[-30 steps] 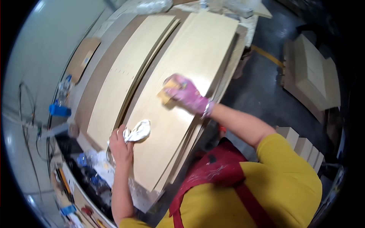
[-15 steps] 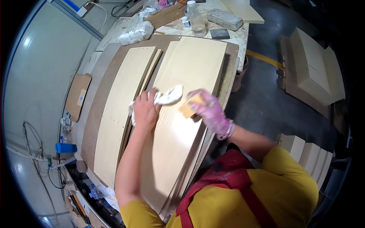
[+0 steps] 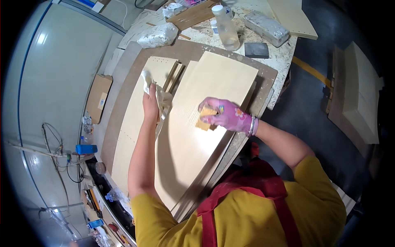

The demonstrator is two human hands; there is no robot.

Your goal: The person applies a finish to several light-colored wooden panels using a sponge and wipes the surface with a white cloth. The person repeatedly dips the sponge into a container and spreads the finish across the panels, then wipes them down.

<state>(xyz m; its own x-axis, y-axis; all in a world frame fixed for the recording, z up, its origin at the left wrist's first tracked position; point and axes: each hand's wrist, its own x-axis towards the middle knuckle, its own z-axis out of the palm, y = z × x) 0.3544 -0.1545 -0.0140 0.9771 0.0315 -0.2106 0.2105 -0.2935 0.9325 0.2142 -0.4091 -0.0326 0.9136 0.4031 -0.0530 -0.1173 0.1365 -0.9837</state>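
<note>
A stack of pale cream wooden panels (image 3: pixel 222 74) lies lengthwise in front of me. My right hand (image 3: pixel 230 116), in a pink flowered glove, grips a yellow-tan sanding block (image 3: pixel 205 119) over the middle of the top panel. Bare, my left hand (image 3: pixel 151 108) is closed round a crumpled white cloth (image 3: pixel 164 102), which sticks out on both sides of it. That hand is over the gap between this stack and a second group of narrower panels (image 3: pixel 131 119) with small holes along their edges. Whether the block touches the surface I cannot tell.
Beyond the panels, the stained worktop holds a clear bottle (image 3: pixel 228 35), a dark grey block (image 3: pixel 256 50), a wrapped brick-shaped bundle (image 3: pixel 266 28) and a white plastic-wrapped bundle (image 3: pixel 158 35). More panels (image 3: pixel 360 94) stand on the floor at right. A blue box (image 3: pixel 86 149) sits at left.
My left hand has lifted the cloth off the main stack and turned thumb-up, toward the left panels. My right hand keeps the sanding block over the panel. The whole view has shifted.
</note>
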